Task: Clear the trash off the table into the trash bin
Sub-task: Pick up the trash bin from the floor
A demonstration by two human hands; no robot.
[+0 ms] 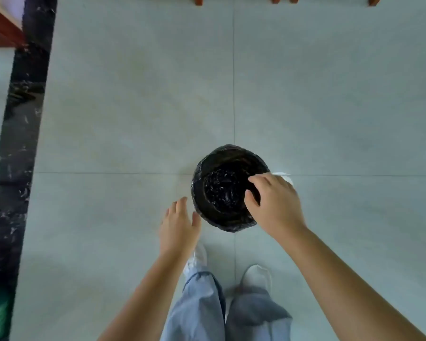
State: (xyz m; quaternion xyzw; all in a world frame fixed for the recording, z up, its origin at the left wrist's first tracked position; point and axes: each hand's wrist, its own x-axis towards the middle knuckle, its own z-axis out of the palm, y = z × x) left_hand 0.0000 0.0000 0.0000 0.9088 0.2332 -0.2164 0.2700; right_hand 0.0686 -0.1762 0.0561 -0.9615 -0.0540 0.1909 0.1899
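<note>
- Right hand [277, 205] above the trash bin [207, 190] (black-lined): fingers curled over a white object [284, 177], grip unclear.
- Left hand [178, 226]: fingers apart, empty, beside the bin.

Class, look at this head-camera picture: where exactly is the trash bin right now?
The trash bin stands on the tiled floor just below centre, ahead of the person's feet, with the right hand over its right rim and the left hand at its lower left.

left hand [178, 226]: palm down, fingers loosely spread and pointing far, empty | right hand [274, 205]: farther and to the right, palm down, fingers curled with thumb apart; whether it holds anything cannot be told | both forearms bare, reaching from the near edge
</note>
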